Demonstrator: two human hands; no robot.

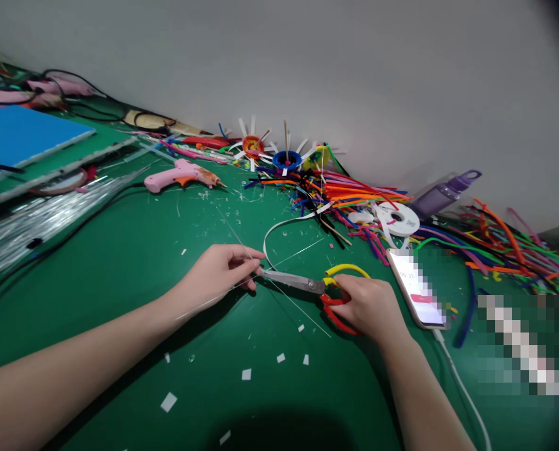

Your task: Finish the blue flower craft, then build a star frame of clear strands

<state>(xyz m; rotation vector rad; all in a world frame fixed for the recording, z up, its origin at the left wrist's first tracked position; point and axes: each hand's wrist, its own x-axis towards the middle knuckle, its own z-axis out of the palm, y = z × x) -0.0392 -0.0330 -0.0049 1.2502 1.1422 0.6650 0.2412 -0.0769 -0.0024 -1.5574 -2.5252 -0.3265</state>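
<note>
My right hand (366, 304) grips a pair of scissors (302, 282) with yellow and red handles. Their blades point left and reach the fingertips of my left hand (227, 269). The left thumb and fingers are pinched together at the end of a narrow white ribbon (266, 237), which curves back towards the pile behind. Fingers and blades partly hide the pinched end. Thin clear strands (302, 310) cross at the same spot, and one runs along the left wrist. Small white cut pieces (169, 402) lie scattered on the green table (133, 269) below.
A pink glue gun (180, 176) with a black cord lies behind my left hand. Colourful pipe cleaners (354, 191), small decorated cups (287, 161) and a white ribbon spool (399, 219) line the wall. A charging phone (417, 291) and purple bottle (443, 194) are right. Silvery strips (49, 216) lie left.
</note>
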